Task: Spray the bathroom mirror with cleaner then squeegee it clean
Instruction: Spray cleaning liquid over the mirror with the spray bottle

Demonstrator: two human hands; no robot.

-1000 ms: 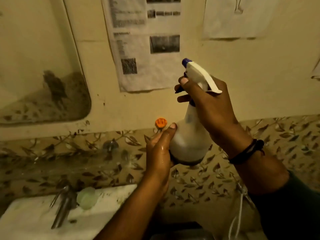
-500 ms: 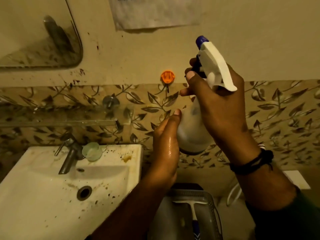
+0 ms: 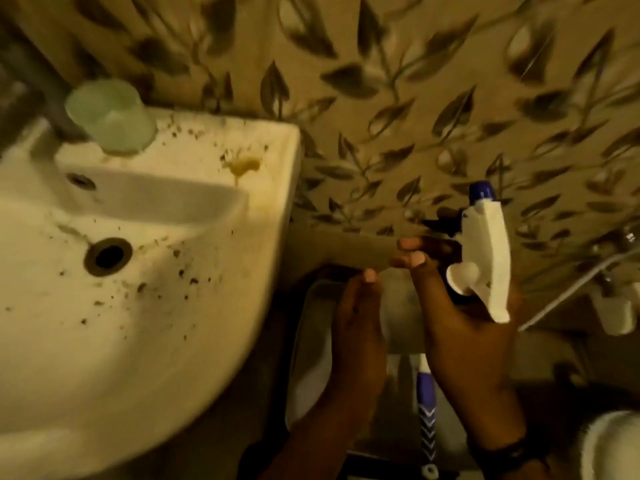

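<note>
A white spray bottle (image 3: 485, 251) with a blue nozzle is held low, right of the sink. My right hand (image 3: 464, 327) grips its neck under the trigger head. My left hand (image 3: 360, 327) is pressed against the bottle's body (image 3: 401, 306) from the left. Below the hands, a squeegee with a blue and white handle (image 3: 425, 417) lies in a grey tray (image 3: 304, 358). The mirror is out of view.
A stained white sink (image 3: 145, 306) with a drain hole (image 3: 108, 256) fills the left. A pale green cup (image 3: 110, 116) stands on its rim beside the tap. Leaf-patterned tiles (image 3: 415, 98) cover the wall. A white hose fitting (image 3: 616, 306) hangs at right.
The view has tilted steeply down, so the mirror and papers left the frame. Both hands lowered the spray bottle toward the tray with the squeegee.
</note>
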